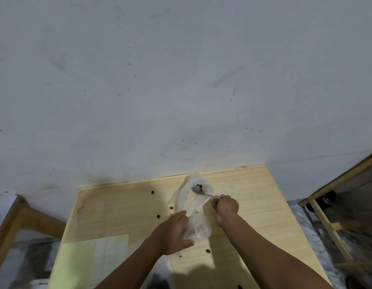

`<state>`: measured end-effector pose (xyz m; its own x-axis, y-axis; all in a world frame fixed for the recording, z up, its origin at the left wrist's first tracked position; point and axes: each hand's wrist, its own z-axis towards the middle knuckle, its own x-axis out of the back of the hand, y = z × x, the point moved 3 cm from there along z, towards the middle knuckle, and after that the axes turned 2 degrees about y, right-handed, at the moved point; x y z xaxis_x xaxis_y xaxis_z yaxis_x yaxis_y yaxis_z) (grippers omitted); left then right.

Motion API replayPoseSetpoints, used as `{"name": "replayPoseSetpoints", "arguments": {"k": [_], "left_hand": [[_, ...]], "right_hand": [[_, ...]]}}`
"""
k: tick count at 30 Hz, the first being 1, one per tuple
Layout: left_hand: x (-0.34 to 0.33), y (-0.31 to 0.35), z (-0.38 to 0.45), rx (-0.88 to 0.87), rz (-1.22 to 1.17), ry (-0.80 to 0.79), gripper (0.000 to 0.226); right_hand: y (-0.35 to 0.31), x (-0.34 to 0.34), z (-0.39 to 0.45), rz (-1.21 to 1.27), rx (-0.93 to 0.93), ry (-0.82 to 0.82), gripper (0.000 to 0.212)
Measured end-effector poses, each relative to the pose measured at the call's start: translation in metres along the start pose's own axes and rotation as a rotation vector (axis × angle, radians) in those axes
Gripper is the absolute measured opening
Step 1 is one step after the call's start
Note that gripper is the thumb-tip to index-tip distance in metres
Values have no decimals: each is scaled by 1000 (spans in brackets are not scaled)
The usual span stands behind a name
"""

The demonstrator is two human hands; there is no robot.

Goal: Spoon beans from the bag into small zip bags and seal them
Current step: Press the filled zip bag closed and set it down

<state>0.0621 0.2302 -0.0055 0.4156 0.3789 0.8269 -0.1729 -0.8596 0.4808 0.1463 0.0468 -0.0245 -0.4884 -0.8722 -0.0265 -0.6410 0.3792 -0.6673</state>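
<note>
Beans (200, 187) low in limp clear bag (194, 197), far-centre on table (254, 205). Right hand (225, 206) clenched round spoon (198, 191); left hand (173, 232) gripping small zip bag (198, 229). Likely slippery, floppy; best pinched at rim.

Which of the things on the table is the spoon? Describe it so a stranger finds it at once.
Start at the pale wooden table against the grey wall, then find the clear plastic bag lying near its far edge. The spoon has its bowl inside that bag's open mouth, and the right hand grips its handle. It is the only thin, shiny metal thing there, unlike the dark beans scattered around.
</note>
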Motion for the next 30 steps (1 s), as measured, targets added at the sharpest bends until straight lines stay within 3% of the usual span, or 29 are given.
{"name": "replayPoseSetpoints", "arguments": {"k": [6, 12, 22, 30], "left_hand": [[0, 0, 2, 0, -14, -6, 87], [-2, 0, -1, 20, -24, 4, 88], [17, -1, 0, 114, -142, 201, 81], [35, 5, 4, 110, -128, 237, 65]], "right_hand": [[7, -3, -11, 367, -39, 65, 25], [12, -5, -19, 526, -114, -119, 17], [-2, 16, -30, 91, 155, -218, 28], [-30, 47, -31, -137, 367, -188, 40]]}}
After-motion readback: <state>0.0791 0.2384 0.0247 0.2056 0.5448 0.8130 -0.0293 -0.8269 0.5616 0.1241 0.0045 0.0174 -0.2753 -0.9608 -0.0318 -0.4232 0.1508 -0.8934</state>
